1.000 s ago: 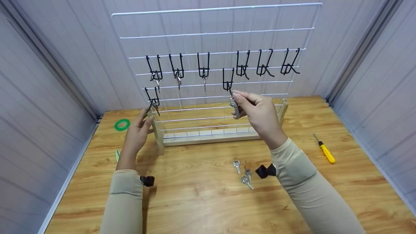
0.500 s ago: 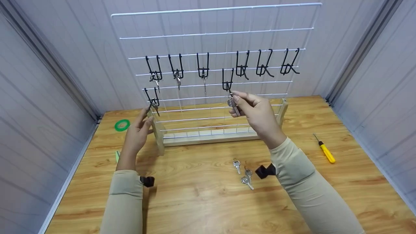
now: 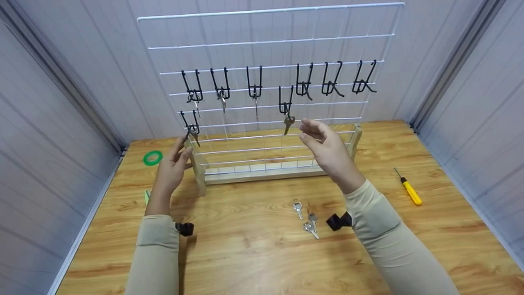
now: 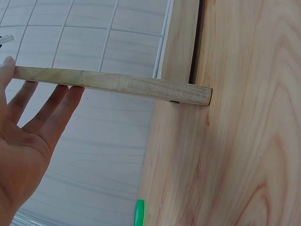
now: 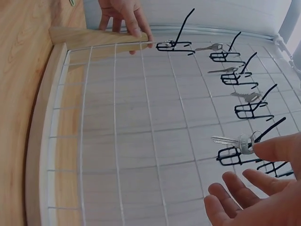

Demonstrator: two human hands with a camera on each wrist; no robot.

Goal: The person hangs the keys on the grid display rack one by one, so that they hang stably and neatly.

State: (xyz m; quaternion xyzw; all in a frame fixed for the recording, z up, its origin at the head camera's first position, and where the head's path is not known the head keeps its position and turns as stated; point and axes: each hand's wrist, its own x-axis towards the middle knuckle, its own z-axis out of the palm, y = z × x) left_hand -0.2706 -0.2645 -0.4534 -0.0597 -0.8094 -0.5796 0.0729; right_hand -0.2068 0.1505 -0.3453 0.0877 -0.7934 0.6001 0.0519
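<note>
a silver key [image 3: 288,123] hangs by its bow from a black wire hook [image 3: 285,102] clipped near the middle of the white wire grid rack [image 3: 270,41], its blade pointing down and a little to 7 o'clock. the right hand [image 3: 327,149] sits just beside it at the key's 4 o'clock, fingers [image 3: 309,125] loosely spread and holding nothing; in the right wrist view the same key [image 5: 233,140] lies apart from the fingertips, close but not touching. the left hand [image 3: 172,168] is at the rack's 8 o'clock corner, its fingers [image 4: 44,113] straight and laid flat against the wooden upright [image 4: 113,84] of the rack's frame, bracing it rather than gripping. four more keys hang on hooks at 10 to 11 o'clock on the grid, and three hooks toward 1 o'clock [image 3: 331,82] carry nothing. on the wooden tabletop [image 3: 254,250], three loose keys [image 3: 306,219] lie in a small cluster at 6 o'clock of the rack, between the forearms; a yellow-handled screwdriver [image 3: 409,190] lies at 4 o'clock and a green tape roll [image 3: 153,157] at 9 o'clock. the keys look light, stiff, flat and smooth, likely to slip on the wood, so a pinch across the broad bow from the sides seems the surest hold, leaving the hole free. the rack itself looks light and tippy.
</note>
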